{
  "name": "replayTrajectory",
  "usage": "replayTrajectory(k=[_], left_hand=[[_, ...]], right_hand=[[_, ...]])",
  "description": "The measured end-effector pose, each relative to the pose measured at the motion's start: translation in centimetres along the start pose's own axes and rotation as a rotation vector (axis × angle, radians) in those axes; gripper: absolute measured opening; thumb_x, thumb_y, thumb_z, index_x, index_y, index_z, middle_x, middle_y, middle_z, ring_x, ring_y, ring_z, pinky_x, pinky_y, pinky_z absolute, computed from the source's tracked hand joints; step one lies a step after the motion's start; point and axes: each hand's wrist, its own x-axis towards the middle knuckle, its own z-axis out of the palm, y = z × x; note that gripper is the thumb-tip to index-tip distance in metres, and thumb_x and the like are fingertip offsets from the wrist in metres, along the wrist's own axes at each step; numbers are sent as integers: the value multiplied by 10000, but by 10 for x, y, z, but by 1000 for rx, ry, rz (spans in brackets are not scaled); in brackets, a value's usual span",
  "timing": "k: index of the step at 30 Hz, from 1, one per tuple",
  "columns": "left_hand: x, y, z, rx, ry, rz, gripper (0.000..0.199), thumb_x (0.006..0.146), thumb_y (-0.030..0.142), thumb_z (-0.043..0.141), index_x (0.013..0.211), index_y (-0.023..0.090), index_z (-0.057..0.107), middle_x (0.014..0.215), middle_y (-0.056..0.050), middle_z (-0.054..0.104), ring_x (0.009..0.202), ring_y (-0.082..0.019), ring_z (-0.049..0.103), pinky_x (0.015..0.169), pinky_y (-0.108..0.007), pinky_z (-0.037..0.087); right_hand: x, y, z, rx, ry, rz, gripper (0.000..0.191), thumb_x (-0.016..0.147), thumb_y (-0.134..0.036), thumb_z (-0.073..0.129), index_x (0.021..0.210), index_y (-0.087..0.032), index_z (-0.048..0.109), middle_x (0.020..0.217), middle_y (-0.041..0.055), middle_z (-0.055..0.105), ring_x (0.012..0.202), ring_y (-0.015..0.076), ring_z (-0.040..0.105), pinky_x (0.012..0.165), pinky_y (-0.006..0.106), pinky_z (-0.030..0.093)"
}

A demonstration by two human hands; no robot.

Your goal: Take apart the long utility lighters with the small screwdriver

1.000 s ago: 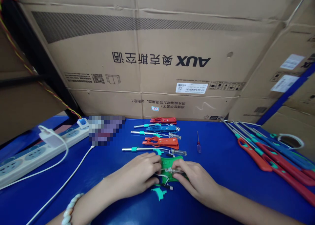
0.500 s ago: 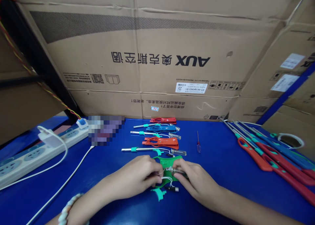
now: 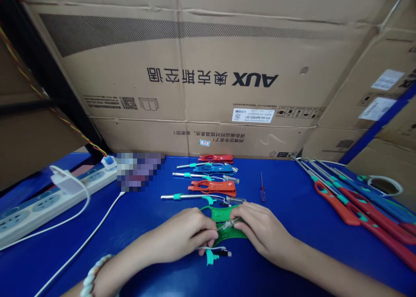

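Green plastic shell halves (image 3: 224, 213) lie on the blue table under both hands. My right hand (image 3: 260, 227) is closed round a clear cylinder with a metal end (image 3: 231, 223), held slanted over the shells. My left hand (image 3: 191, 232) is pinched at the left end of the shells; a thin pale line runs from its fingertips to the cylinder's end, too small to make out fully. Below the left fingers, a white wire leads to a small black part (image 3: 224, 253), beside a teal trigger piece (image 3: 210, 257).
Behind the hands lie red (image 3: 216, 158), blue (image 3: 212, 169) and orange (image 3: 212, 187) shells with metal tubes. A small screwdriver (image 3: 263, 193) lies right of them. Finished-looking lighters (image 3: 370, 214) are at the right, a power strip (image 3: 48, 204) at the left, cardboard (image 3: 208, 41) behind.
My right hand has turned the cylinder so its metal end points down-left. The black part has shifted slightly lower and left. The teal piece has moved a little right, and the lower green shell shows more.
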Motion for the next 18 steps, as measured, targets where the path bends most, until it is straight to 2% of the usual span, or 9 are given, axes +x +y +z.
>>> replayTrajectory(k=[14,18], left_hand=[[0,-2,-4,-33,-11,-6,315,973,226,420,721,156,595,592,24,632,546,-91,557,658,-184,402],[-3,-3,-7,-54,-36,10,312,960,216,444,688,158,586,569,31,610,523,-88,538,600,-167,400]], right_hand=[[1,7,-1,-14,-25,10,121,965,-175,384,947,-198,502,882,48,640,753,201,563,701,333,429],[5,27,-11,58,56,147,126,964,-185,389,921,-208,506,855,39,636,773,193,588,707,316,443]])
